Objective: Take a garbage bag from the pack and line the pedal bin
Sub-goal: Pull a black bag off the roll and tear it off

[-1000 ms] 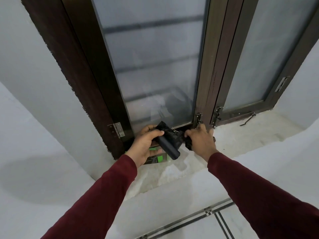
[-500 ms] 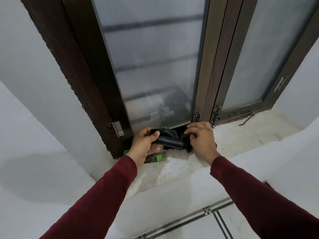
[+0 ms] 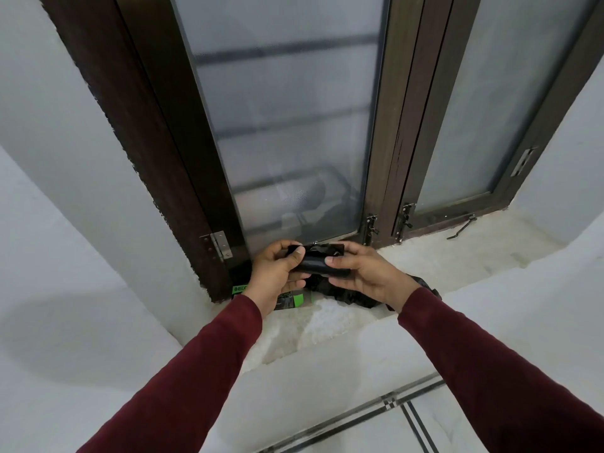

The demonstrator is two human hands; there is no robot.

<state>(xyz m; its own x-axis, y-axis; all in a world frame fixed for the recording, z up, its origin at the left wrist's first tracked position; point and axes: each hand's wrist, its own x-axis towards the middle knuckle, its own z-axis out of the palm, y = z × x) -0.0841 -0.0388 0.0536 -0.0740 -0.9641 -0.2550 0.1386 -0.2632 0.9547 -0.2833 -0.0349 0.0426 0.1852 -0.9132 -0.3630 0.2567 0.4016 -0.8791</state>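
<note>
A black roll of garbage bags [image 3: 318, 263] is held level over the window sill, close to the glass. My left hand [image 3: 276, 273] grips its left end and my right hand [image 3: 362, 273] pinches its right end. A loose black bag [image 3: 356, 294] trails from the roll, down under my right hand onto the sill. The green and black pack [image 3: 291, 297] lies on the sill under my left wrist, mostly hidden. No pedal bin is in view.
The rough white sill [image 3: 425, 256] runs along a dark wooden window frame [image 3: 183, 158] with frosted panes. Metal latches [image 3: 371, 225] and a stay hook [image 3: 461, 227] sit at the frame's foot. White walls flank the sill, and tiled floor [image 3: 408, 429] lies below.
The roll has turned from tilted to level, and my right hand has moved onto its right end. A loose bag now trails out onto the sill under my right hand.
</note>
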